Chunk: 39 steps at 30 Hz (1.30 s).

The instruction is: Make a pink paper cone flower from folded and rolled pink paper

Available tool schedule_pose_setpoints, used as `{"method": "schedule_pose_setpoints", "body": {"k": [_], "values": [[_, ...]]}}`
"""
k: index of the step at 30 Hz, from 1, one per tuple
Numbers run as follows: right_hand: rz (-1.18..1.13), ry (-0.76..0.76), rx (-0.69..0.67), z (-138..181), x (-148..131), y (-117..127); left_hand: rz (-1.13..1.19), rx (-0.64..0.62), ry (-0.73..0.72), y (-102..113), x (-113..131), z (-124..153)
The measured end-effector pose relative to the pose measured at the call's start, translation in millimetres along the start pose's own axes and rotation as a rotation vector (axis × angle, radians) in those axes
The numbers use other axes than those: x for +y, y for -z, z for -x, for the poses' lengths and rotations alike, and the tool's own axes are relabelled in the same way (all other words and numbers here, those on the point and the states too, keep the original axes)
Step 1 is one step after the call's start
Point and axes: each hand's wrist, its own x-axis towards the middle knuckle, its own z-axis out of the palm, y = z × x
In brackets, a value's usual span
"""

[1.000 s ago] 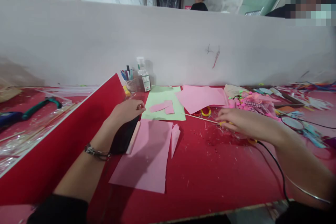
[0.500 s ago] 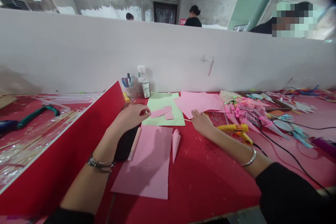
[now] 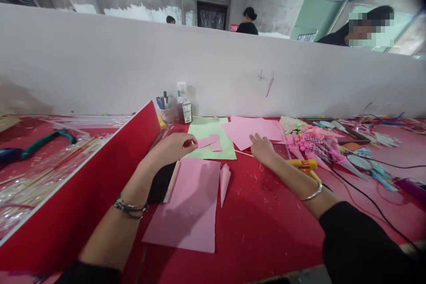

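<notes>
My left hand is closed in a pinch at the left end of a narrow pink paper strip; the strip lies over a light green sheet. Fingers slightly spread, my right hand rests on the front edge of some larger pink sheets. A thin pale stick lies just left of that hand. Nearer me is a pink rectangular sheet, with a pale rolled tube along its left side. A rolled pink cone lies to its right.
A yellow glue gun lies beyond my right forearm, near pink cones with beads and black cords. A red divider stands left, with sticks and green-handled pliers behind it. A pen cup and bottle stand by the white partition.
My right hand has moved right and slightly back onto the pink sheets, its fingers more spread, uncovering more of the stick. My left hand has shifted slightly right over the strip's end.
</notes>
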Motion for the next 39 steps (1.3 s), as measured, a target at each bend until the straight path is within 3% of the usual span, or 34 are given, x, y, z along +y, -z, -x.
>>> {"method": "schedule_pose_setpoints", "body": {"k": [5, 12, 15, 19, 24, 29, 33, 39], "values": [[-0.064, -0.043, 0.0, -6.5, 20.3, 4.7, 0.028, -0.05, -0.022, -6.0, 5.6, -1.1], [-0.179, -0.184, 0.181, -21.2, 76.3, 48.9, 0.039, -0.055, -0.015, -7.8, 2.3, -3.3], [-0.247, -0.148, 0.244, -23.7, 69.4, 52.6, 0.038, -0.048, -0.013, -6.5, 1.2, -3.5], [-0.329, 0.008, 0.281, -25.9, 35.6, 38.9, 0.043, -0.031, -0.017, -7.5, 1.7, -4.1], [-0.413, 0.241, 0.217, -29.5, 1.5, 16.8, 0.065, -0.041, -0.028, -12.6, 0.8, -4.3], [-0.484, 0.32, 0.159, -37.1, -13.6, 12.8, 0.073, -0.065, -0.026, -14.7, 0.4, -4.6], [-0.508, 0.312, 0.047, -50.8, -5.5, 16.9, 0.086, -0.087, -0.026, -13.4, 2.7, -4.8], [-0.456, 0.24, -0.289, -57.7, 15.1, 18.2, 0.099, -0.11, -0.021, -11.2, 4.5, -4.9]]}}
